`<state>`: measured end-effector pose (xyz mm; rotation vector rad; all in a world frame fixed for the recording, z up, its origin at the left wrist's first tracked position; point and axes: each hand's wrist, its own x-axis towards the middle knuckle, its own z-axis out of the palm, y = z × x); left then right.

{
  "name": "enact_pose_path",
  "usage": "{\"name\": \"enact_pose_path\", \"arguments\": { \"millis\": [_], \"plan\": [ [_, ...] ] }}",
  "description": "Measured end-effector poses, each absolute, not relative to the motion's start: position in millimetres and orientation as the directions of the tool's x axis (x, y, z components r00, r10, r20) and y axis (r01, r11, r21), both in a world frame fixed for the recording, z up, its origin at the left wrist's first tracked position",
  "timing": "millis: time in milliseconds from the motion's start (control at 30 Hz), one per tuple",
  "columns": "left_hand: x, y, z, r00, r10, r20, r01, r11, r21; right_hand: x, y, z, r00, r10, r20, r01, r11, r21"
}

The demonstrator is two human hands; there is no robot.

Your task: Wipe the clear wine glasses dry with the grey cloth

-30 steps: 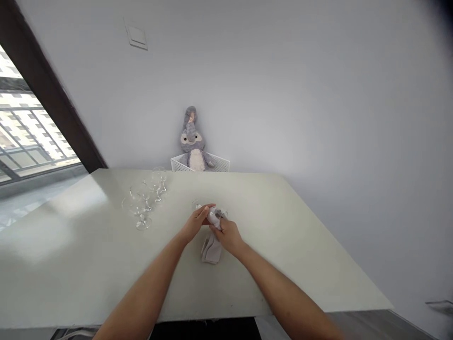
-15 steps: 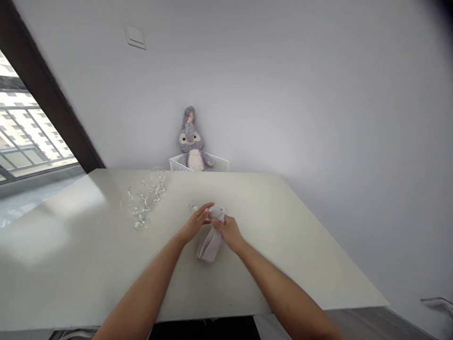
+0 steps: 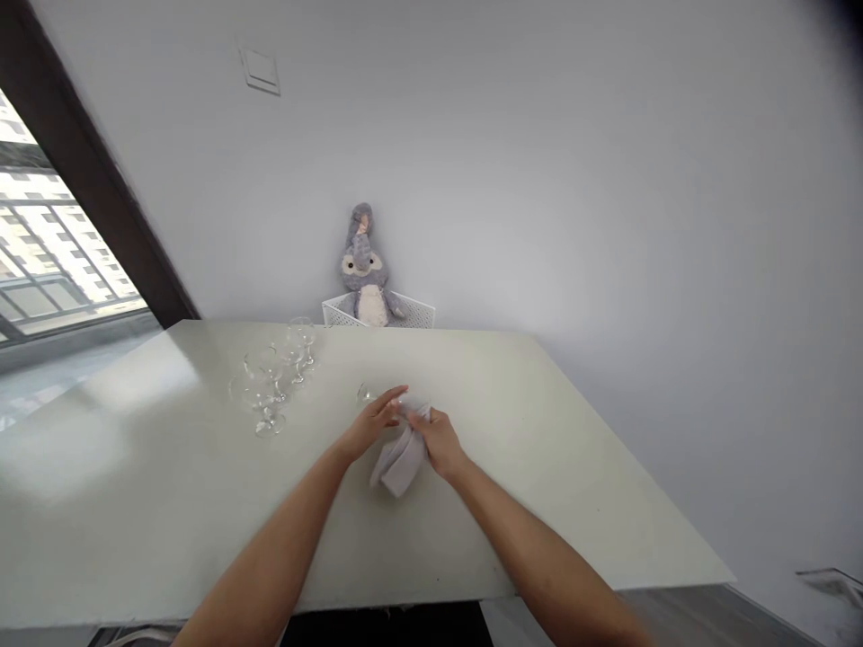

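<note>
Above the middle of the table, my left hand [image 3: 373, 424] is closed around a clear stemmed glass, which lies sideways with its foot [image 3: 364, 393] showing to the left of the fingers. My right hand [image 3: 440, 440] grips a pale grey cloth [image 3: 403, 463] and presses it against the bowl end of that glass. The cloth's folded tail hangs below, between the two wrists. Much of the bowl is hidden by cloth and fingers.
Several clear stemmed glasses [image 3: 270, 424] stand upright in a slanting row on the left of the white table [image 3: 539, 503]. Behind the far edge, a grey plush toy [image 3: 370, 304] sits in a white perforated basket [image 3: 419, 313] against the wall.
The right hand has shifted slightly with the cloth, whose hanging tail has swung and spread a little to the left. The glass's foot is turned slightly. The standing glasses have not moved.
</note>
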<state>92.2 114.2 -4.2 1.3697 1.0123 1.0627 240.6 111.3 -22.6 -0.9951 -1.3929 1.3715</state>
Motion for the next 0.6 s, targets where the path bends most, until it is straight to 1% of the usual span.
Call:
{"name": "enact_pose_path", "arguments": {
  "millis": [33, 67, 100, 133, 167, 200, 267, 300, 333, 367, 433, 467, 500, 533, 567, 600],
  "plan": [
    [92, 113, -3, 0.260, 0.961, 0.091, 0.005, -0.096, 0.995, 241, 113, -22, -0.281, 0.960, 0.015, -0.179, -0.037, -0.983],
    [92, 113, -2, 0.272, 0.955, 0.119, -0.001, -0.123, 0.992, 242, 114, -21, -0.314, 0.949, -0.013, -0.269, -0.102, -0.958],
    [91, 112, -1, 0.271, 0.953, 0.133, -0.009, -0.136, 0.991, 242, 114, -21, -0.341, 0.940, -0.015, -0.304, -0.126, -0.944],
    [91, 113, -2, 0.257, 0.958, 0.130, -0.013, -0.131, 0.991, 242, 113, -22, -0.353, 0.936, 0.003, -0.277, -0.102, -0.955],
    [92, 113, -2, 0.233, 0.966, 0.112, -0.011, -0.112, 0.994, 241, 111, -22, -0.345, 0.938, 0.038, -0.199, -0.033, -0.979],
    [92, 115, -4, 0.205, 0.975, 0.080, -0.005, -0.081, 0.997, 240, 108, -23, -0.323, 0.942, 0.088, -0.084, 0.064, -0.994],
    [93, 117, -7, 0.162, 0.987, 0.022, 0.008, -0.024, 1.000, 237, 103, -25, -0.274, 0.946, 0.175, 0.155, 0.223, -0.963],
    [93, 117, -8, 0.154, 0.988, 0.015, 0.011, -0.017, 1.000, 236, 101, -25, -0.251, 0.950, 0.185, 0.224, 0.242, -0.944],
    [94, 117, -8, 0.156, 0.988, 0.021, 0.010, -0.023, 1.000, 235, 101, -24, -0.226, 0.959, 0.168, 0.227, 0.220, -0.949],
    [94, 117, -8, 0.171, 0.985, 0.039, 0.005, -0.040, 0.999, 235, 102, -23, -0.207, 0.970, 0.129, 0.161, 0.164, -0.973],
    [93, 114, -6, 0.227, 0.970, 0.088, -0.019, -0.085, 0.996, 237, 106, -19, -0.222, 0.975, 0.022, -0.105, -0.001, -0.994],
    [93, 113, -5, 0.258, 0.960, 0.108, -0.033, -0.103, 0.994, 239, 108, -17, -0.252, 0.967, -0.023, -0.243, -0.087, -0.966],
    [92, 112, -4, 0.281, 0.952, 0.121, -0.041, -0.114, 0.993, 241, 110, -15, -0.293, 0.955, -0.054, -0.344, -0.158, -0.926],
    [92, 111, -3, 0.290, 0.949, 0.126, -0.041, -0.120, 0.992, 242, 111, -15, -0.330, 0.942, -0.070, -0.392, -0.204, -0.897],
    [92, 111, -2, 0.284, 0.951, 0.125, -0.033, -0.120, 0.992, 243, 111, -15, -0.349, 0.934, -0.073, -0.387, -0.215, -0.897],
    [91, 111, -3, 0.267, 0.957, 0.117, -0.022, -0.115, 0.993, 244, 110, -15, -0.345, 0.937, -0.055, -0.338, -0.179, -0.924]
  ]
}}
